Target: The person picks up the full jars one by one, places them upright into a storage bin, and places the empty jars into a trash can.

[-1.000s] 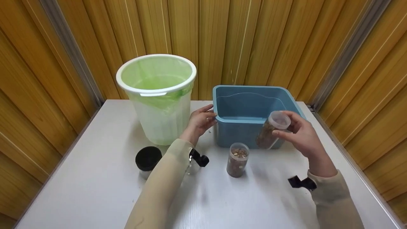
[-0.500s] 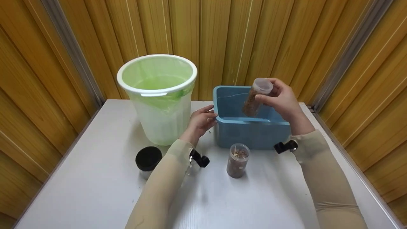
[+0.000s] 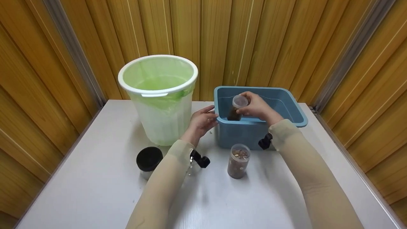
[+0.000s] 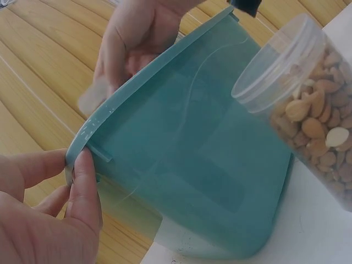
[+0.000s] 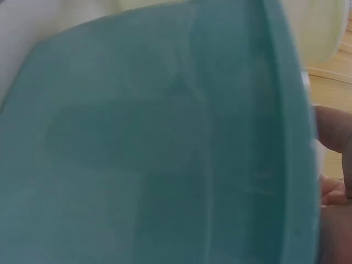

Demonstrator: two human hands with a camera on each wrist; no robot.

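Note:
A blue plastic bin [image 3: 295,109] stands at the back right of the white table. My right hand [image 3: 252,107] is inside its left part and grips a clear lidded jar of nuts [image 3: 238,103], which is tilted and low in the bin. My left hand [image 3: 206,120] pinches the bin's left rim corner; in the left wrist view its thumb and fingers [image 4: 82,187] clamp the bin's rim [image 4: 137,82]. A second, open jar of almonds [image 3: 238,164] stands on the table in front of the bin and looms at the right in the left wrist view [image 4: 313,110].
A white bucket with a green liner [image 3: 158,95] stands left of the bin, close to my left hand. A black-lidded jar [image 3: 148,160] sits near my left forearm. Wooden panel walls enclose the table on three sides. The right wrist view shows only the bin's wall [image 5: 154,154].
My right hand lifted the lidded jar from in front of the bin, carried it over the rim and lowered it into the bin's left part. My left hand stayed on the rim.

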